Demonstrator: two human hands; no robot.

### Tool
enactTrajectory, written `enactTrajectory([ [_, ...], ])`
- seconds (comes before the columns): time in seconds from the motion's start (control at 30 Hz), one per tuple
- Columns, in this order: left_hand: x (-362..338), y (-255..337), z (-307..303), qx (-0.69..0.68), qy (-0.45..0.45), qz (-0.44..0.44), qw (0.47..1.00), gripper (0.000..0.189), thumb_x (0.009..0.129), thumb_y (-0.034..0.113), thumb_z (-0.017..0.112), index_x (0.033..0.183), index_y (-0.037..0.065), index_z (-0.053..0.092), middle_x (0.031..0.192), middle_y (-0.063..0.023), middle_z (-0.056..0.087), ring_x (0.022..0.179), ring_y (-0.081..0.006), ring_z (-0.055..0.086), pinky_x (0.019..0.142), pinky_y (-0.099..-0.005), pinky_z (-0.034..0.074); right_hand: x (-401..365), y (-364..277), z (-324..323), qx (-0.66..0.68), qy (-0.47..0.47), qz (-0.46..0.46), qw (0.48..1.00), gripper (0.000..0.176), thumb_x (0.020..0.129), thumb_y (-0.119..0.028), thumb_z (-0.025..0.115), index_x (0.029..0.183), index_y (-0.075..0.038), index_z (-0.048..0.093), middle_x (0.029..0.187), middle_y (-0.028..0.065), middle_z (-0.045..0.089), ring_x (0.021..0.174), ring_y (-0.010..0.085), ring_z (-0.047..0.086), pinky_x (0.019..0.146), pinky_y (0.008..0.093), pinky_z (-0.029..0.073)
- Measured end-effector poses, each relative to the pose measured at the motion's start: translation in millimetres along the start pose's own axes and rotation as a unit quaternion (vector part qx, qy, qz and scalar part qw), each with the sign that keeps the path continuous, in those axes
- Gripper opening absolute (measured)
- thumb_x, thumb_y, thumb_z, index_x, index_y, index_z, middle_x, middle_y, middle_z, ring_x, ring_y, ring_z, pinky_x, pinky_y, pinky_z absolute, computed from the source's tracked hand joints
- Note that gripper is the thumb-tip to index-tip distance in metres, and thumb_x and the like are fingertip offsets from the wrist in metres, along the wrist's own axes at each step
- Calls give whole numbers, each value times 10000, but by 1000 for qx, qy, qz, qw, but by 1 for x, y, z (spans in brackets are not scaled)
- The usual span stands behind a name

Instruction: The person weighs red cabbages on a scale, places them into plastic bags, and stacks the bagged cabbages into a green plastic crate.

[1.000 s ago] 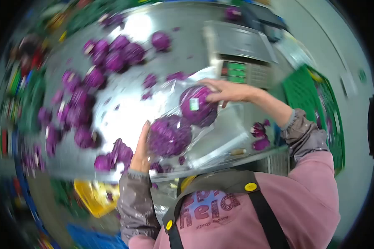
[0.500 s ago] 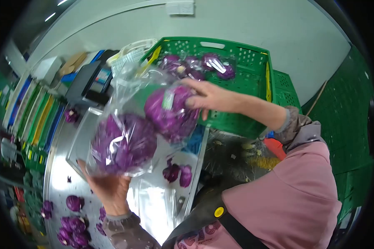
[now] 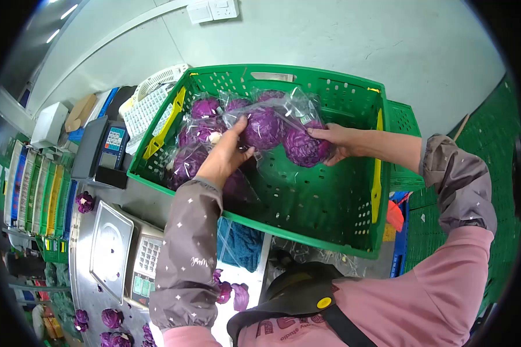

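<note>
My right hand (image 3: 337, 143) is closed round a red cabbage in a clear plastic bag (image 3: 304, 147), thumb on top and fingers beneath. Left of it, my left hand (image 3: 227, 155) grips the side of another bagged red cabbage (image 3: 264, 128), thumb and forefinger showing at its edge. Both cabbages are inside the walls of a green plastic crate (image 3: 307, 234), side by side. More bagged red cabbages, such as one at the back left (image 3: 205, 107) and one at the front left (image 3: 189, 163), lie in the crate's left part.
Left of the crate stand a weighing scale (image 3: 111, 248) and a black label machine (image 3: 107, 147). Loose red cabbages (image 3: 112, 318) and torn leaves (image 3: 240, 296) lie on the metal table (image 3: 87, 283). A blue cloth (image 3: 239, 244) sits below the crate's front edge.
Both hands have carried the two bagged cabbages from above the metal table into the green crate. The view has turned toward the crate, and the scale now shows.
</note>
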State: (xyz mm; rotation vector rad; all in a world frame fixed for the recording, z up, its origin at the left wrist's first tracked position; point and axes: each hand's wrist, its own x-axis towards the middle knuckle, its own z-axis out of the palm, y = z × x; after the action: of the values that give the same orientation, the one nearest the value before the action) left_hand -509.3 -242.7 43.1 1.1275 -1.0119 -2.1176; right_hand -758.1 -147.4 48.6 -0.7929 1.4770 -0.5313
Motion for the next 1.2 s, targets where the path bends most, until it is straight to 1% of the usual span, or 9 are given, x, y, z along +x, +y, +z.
enactTrajectory([
  [0.1, 21, -8, -2, 37, 4, 2, 999, 475, 828, 331, 564, 1209, 89, 414, 1136, -65, 473, 1031, -175, 442, 809, -364, 429, 16, -1, -3, 5, -34, 46, 998, 810, 763, -486, 567, 1282, 42, 237, 1290, 237, 316, 1174, 369, 370, 861, 529, 427],
  [0.17, 8, -2, 9, 62, 69, 14, 996, 535, 817, 288, 577, 1225, 4, 377, 1169, -96, 467, 1028, -185, 463, 790, -355, 431, 20, 1, 3, -50, 39, 84, 995, 680, 751, -549, 549, 1170, -37, 396, 973, 152, 546, 717, 225, 589, 562, 334, 526],
  [0.23, 6, -1, 4, 321, 63, 42, 944, 503, 801, 260, 584, 1179, -37, 436, 1079, -130, 543, 947, -216, 535, 781, -337, 437, 21, 2, -1, -191, 39, 63, 979, 661, 748, -536, 557, 1159, -39, 416, 946, 155, 556, 711, 235, 588, 578, 341, 518],
  [0.37, -2, -3, -18, 423, 53, 166, 889, 433, 742, 324, 573, 941, -61, 576, 922, -240, 594, 881, -334, 580, 781, -383, 446, 19, -15, 4, -564, 135, -115, 806, 567, 689, -540, 586, 912, -19, 583, 826, 166, 604, 792, 325, 584, 660, 395, 457],
  [0.57, -72, -17, -34, 317, 202, 424, 824, 290, 702, 226, 598, 835, -29, 562, 789, -197, 596, 752, -324, 587, 671, -378, 459, 41, 5, -20, -682, 255, -243, 641, 488, 696, -489, 616, 752, -9, 545, 733, 184, 567, 710, 359, 552, 629, 447, 423],
  [0.7, -158, -41, -65, 190, 195, 461, 845, 187, 731, 88, 562, 890, -11, 566, 792, -142, 606, 756, -252, 596, 665, -332, 460, 26, -40, -2, -703, 270, -179, 633, 434, 700, -380, 648, 872, 5, 546, 802, 178, 553, 768, 330, 538, 672, 409, 419],
  [0.93, -309, -133, -166, 190, 394, 419, 796, 188, 781, 110, 546, 926, -6, 574, 827, -132, 615, 785, -220, 603, 697, -310, 465, 14, -106, 136, -612, 147, -397, 668, 340, 750, -203, 611, 997, 18, 536, 834, 161, 549, 746, 315, 504, 699, 372, 402],
  [1.1, -426, -231, -275, 95, 555, 323, 760, 240, 777, 111, 563, 989, -2, 561, 892, -102, 614, 821, -189, 597, 721, -296, 467, -43, -83, 322, -661, 50, -481, 574, 258, 700, -181, 615, 858, 10, 545, 729, 171, 557, 708, 334, 531, 633, 393, 413],
  [1.2, -509, -297, -346, 147, 673, 361, 629, 243, 737, 47, 552, 976, 4, 550, 850, -116, 601, 758, -196, 587, 674, -282, 464, -75, -63, 411, -681, -42, -461, 568, 219, 662, -167, 636, 768, -4, 537, 659, 140, 560, 631, 307, 545, 595, 389, 423],
])
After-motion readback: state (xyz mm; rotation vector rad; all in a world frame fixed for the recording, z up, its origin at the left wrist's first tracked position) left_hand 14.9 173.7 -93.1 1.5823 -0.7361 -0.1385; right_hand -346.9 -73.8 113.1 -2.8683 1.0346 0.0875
